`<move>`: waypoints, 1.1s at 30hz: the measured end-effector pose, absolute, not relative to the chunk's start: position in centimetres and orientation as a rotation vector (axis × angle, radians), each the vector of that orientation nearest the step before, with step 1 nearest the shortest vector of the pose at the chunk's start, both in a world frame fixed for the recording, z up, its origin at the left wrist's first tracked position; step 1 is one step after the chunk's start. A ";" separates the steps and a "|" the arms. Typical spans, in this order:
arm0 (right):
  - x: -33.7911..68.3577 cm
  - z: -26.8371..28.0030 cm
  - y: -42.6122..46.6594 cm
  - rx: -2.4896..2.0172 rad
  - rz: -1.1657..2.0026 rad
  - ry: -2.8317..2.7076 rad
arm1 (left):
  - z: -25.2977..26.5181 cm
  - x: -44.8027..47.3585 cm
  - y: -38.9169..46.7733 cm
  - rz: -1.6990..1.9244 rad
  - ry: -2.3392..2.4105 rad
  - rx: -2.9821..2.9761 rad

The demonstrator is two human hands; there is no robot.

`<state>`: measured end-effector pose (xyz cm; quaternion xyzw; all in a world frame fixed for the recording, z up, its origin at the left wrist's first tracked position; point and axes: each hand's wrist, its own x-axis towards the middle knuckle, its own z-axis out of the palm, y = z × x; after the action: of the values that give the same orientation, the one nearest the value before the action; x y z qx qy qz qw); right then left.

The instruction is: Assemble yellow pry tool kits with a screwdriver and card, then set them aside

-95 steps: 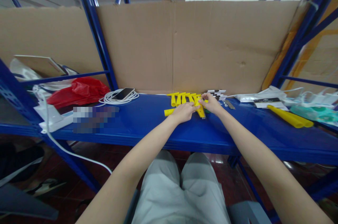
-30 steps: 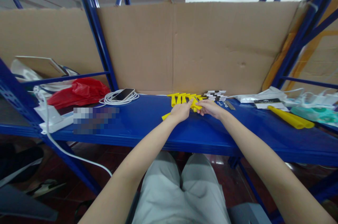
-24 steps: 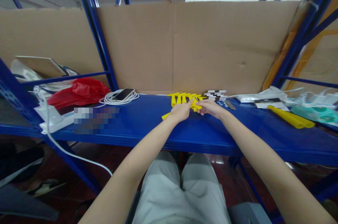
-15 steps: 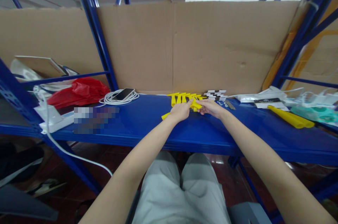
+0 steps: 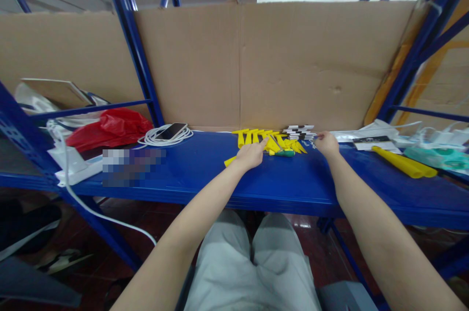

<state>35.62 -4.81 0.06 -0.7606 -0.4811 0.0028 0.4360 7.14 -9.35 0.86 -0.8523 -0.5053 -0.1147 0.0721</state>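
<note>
The left hand grasps a yellow piece behind the middle of the bench — best held steady, off the yellow row along the back edge. The right hand has bent fingers near the striped stack; whether they grip anything, I cannot tell. A green handle lies between — more room toward the front edge.

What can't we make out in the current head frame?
All in the head view:
- What, if anything, the right hand grips: fingertips too small, partly hidden by the hand.
- Full extent of the yellow piece by the left hand: covered by that hand.
- Any fine print on the black-and-white stack: too small.
- What lies behind the mosaic patch: pixelated.
</note>
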 end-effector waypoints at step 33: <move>36.3 -1.7 -4.9 -2.276 -0.191 -1.510 | 0.9 7.2 -9.4 -0.332 -1.496 -2.580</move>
<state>36.28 -4.86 -1.66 -0.8145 -0.5403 -0.0685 0.2002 7.20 -9.42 0.95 -0.8576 -0.4974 -0.1104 0.0703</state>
